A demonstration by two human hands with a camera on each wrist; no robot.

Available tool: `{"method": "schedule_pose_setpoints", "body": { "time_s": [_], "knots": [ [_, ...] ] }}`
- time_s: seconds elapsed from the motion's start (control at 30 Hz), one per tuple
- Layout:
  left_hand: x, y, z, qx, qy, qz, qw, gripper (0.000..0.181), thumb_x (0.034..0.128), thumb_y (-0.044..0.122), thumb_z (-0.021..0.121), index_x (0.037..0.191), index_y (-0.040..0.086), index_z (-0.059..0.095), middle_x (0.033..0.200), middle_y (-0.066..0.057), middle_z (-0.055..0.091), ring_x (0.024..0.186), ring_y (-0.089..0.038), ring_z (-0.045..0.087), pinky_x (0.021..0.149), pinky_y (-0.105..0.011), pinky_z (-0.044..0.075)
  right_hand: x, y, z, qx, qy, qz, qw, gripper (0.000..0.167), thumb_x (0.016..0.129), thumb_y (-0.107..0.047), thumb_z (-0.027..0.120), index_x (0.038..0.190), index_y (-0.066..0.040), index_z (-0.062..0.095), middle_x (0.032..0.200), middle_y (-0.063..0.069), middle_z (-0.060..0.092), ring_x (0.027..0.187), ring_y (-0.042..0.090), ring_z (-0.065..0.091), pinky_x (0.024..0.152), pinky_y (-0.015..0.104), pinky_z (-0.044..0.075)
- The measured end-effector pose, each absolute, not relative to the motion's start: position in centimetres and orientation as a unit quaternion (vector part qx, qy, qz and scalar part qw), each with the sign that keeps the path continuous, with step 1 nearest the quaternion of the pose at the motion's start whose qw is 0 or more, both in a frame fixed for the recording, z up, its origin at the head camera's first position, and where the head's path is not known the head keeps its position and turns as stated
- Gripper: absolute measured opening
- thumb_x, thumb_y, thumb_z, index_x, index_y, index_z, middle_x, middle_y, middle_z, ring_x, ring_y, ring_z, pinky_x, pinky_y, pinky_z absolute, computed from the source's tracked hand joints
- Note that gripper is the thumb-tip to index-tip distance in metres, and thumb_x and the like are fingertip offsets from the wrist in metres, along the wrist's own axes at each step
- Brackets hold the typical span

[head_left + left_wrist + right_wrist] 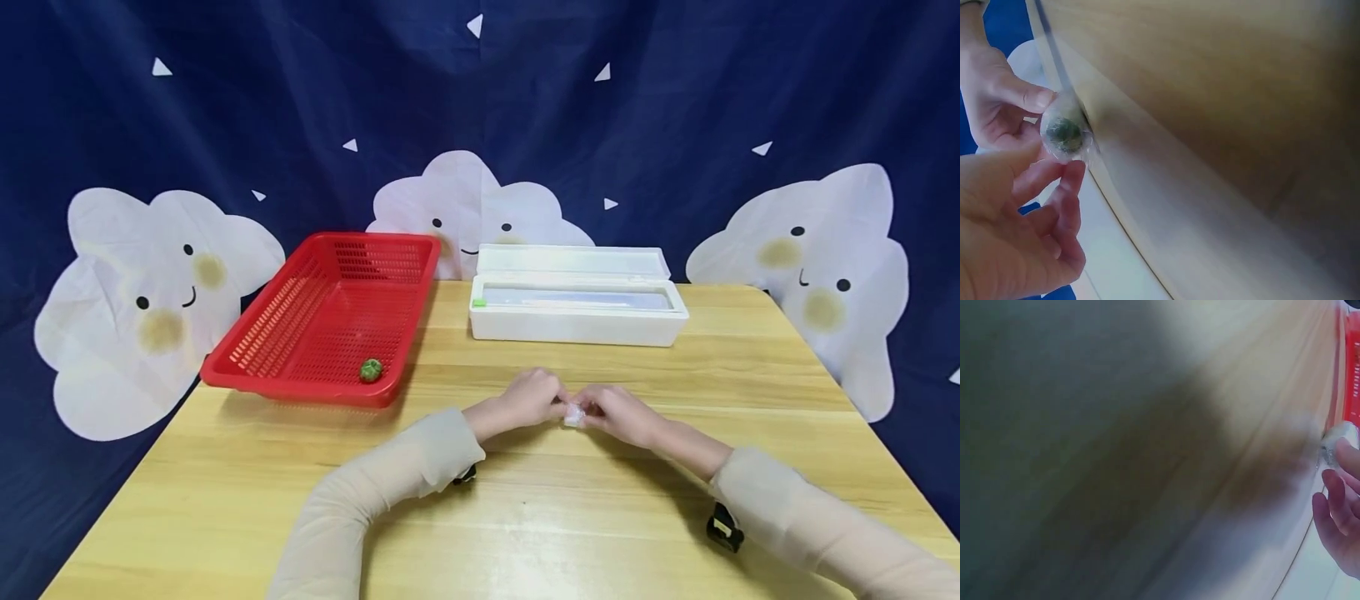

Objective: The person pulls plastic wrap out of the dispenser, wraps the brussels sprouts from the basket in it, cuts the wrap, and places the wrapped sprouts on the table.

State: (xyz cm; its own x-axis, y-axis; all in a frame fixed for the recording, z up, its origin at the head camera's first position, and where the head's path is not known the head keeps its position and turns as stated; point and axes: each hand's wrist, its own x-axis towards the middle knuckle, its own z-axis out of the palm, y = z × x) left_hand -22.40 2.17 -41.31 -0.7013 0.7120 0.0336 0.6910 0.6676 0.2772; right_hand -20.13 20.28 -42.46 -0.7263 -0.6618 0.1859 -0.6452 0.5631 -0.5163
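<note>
Between both hands, low over the table's middle, is a small round dark-green thing in clear plastic film [1063, 134]; its exact kind cannot be told. My left hand [531, 398] pinches the wrapped bundle [574, 415] from one side. From the other side my right hand [621, 412] grips it between thumb and fingers. In the right wrist view only part of the right hand [1342, 515] and the bundle [1330, 450] show at the edge. A similar small green ball [371, 370], ribbed or textured, lies inside the red basket [300, 390] at the left.
Behind the hands stands a long white box [577, 325] with its lid [573, 260] raised and a green piece [479, 303] at its left end. The wooden table [525, 517] ends at a dark-blue curtain [480, 100] with cloud prints.
</note>
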Motion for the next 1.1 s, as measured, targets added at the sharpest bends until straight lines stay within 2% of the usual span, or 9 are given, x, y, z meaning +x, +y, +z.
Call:
{"method": "schedule_pose_setpoints", "body": {
  "time_s": [0.1,0.2,0.33,0.53,0.63,0.7,0.87,0.97,1.1],
  "knots": [
    [-22.7,2.1,-41.4,0.396,0.902,0.156,0.067,0.020,0.0763,0.033,0.071,0.084,0.015,0.073,0.076,0.005,0.068,0.061,-0.004,0.048,0.058,-0.014,0.036,-20.5,20.2,-42.8,-0.375,0.884,-0.279,0.017,0.016,0.077,-0.005,0.069,0.090,0.002,0.066,0.081,0.007,0.067,0.067,0.008,0.058,0.060,0.019,0.049],
    [-23.0,2.0,-41.5,0.406,0.894,0.168,0.082,0.024,0.0728,0.033,0.073,0.083,0.012,0.073,0.072,0.004,0.067,0.056,-0.002,0.045,0.054,-0.011,0.035,-20.8,20.1,-43.1,-0.387,0.884,-0.262,0.008,0.013,0.078,-0.009,0.069,0.089,-0.002,0.067,0.079,0.002,0.067,0.068,0.007,0.060,0.061,0.020,0.049],
    [-23.4,1.9,-41.6,0.412,0.887,0.182,0.102,0.023,0.0729,0.028,0.072,0.085,0.009,0.073,0.074,0.003,0.068,0.057,-0.002,0.049,0.055,-0.009,0.038,-21.1,20.1,-43.2,-0.417,0.881,-0.223,-0.014,0.014,0.079,-0.013,0.068,0.090,-0.005,0.068,0.081,0.001,0.067,0.072,0.010,0.062,0.064,0.020,0.050],
    [-23.5,1.9,-41.7,0.406,0.886,0.186,0.124,0.021,0.0732,0.022,0.072,0.089,0.007,0.072,0.079,0.000,0.069,0.064,-0.003,0.053,0.060,-0.010,0.040,-21.0,20.3,-42.8,-0.442,0.883,-0.158,-0.006,0.027,0.075,-0.022,0.072,0.095,-0.005,0.065,0.079,-0.001,0.060,0.064,0.005,0.052,0.056,0.016,0.044],
    [-23.5,1.8,-41.8,0.403,0.885,0.192,0.133,0.022,0.0731,0.020,0.073,0.090,0.005,0.071,0.083,-0.002,0.070,0.067,-0.005,0.055,0.062,-0.010,0.041,-20.8,20.1,-43.1,-0.445,0.888,-0.100,-0.050,0.022,0.076,-0.023,0.072,0.090,-0.008,0.064,0.077,-0.002,0.059,0.062,0.006,0.052,0.054,0.017,0.044],
    [-23.5,1.8,-42.0,0.403,0.884,0.194,0.136,0.022,0.0735,0.020,0.072,0.090,0.005,0.071,0.084,-0.003,0.070,0.069,-0.005,0.057,0.063,-0.010,0.041,-20.8,19.8,-43.5,-0.453,0.884,-0.064,-0.099,0.018,0.076,-0.023,0.072,0.085,-0.010,0.064,0.074,-0.002,0.059,0.060,0.008,0.054,0.052,0.019,0.045],
    [-23.9,1.6,-42.5,0.399,0.880,0.209,0.148,0.020,0.0754,0.018,0.071,0.090,0.005,0.071,0.085,-0.004,0.070,0.068,-0.006,0.057,0.064,-0.011,0.041,-21.5,19.8,-44.3,-0.495,0.850,-0.025,-0.181,0.018,0.075,-0.025,0.071,0.079,-0.010,0.062,0.069,-0.002,0.058,0.056,0.010,0.054,0.050,0.018,0.044],
    [-24.3,1.5,-42.3,0.390,0.884,0.212,0.146,0.018,0.0763,0.018,0.071,0.089,0.006,0.072,0.080,-0.003,0.070,0.063,-0.005,0.052,0.062,-0.012,0.039,-22.1,20.2,-44.2,-0.516,0.837,-0.021,-0.183,0.021,0.075,-0.025,0.071,0.085,-0.008,0.062,0.074,-0.001,0.060,0.061,0.011,0.056,0.054,0.018,0.046],
    [-24.5,1.5,-41.8,0.394,0.888,0.196,0.135,0.019,0.0766,0.022,0.070,0.090,0.009,0.073,0.074,-0.001,0.068,0.062,-0.005,0.044,0.061,-0.014,0.034,-22.6,20.7,-43.5,-0.513,0.841,0.003,-0.170,0.034,0.073,-0.031,0.071,0.094,-0.007,0.063,0.083,0.001,0.061,0.069,0.013,0.059,0.059,0.022,0.050]
  ]
}}
